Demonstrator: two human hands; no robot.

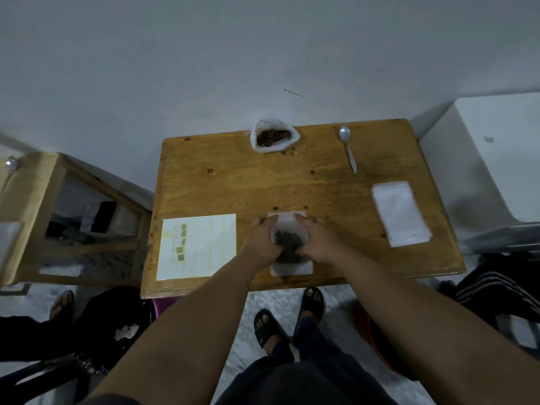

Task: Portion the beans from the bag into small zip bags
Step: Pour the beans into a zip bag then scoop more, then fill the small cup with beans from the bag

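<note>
Forearms stretch forward from the bottom of the view, bare and nearly straight, and converge over the near middle of a brown wooden table (233, 182). The left hand (264, 239) and the right hand (320, 241) face each other, backs up, with a small translucent plastic zip bag (287, 226) between them. Each hand clasps one side of this bag: the fingers lie along its edges and point toward its far end, while the thumbs fold in toward the dark brown beans (287, 244) heaped in its lower part. Both hands grasp the bag, though blur hides exactly how the thumbs press. The bag rests just above a flat white rectangular piece (292, 270) lying at the table's near edge; what that piece is cannot be told.

At the far edge of the table, well apart from the hands, stands a white plastic bag with its mouth rolled open (258, 141), brown beans showing inside and a few loose ones just beside it. A silver metal spoon (347, 147) lies to its right, bowl away from the person. A stack of empty white zip bags (400, 213) sits near the right edge, and a pale sheet of paper printed with yellow-green labels (201, 247) lies left of the hands.
</note>
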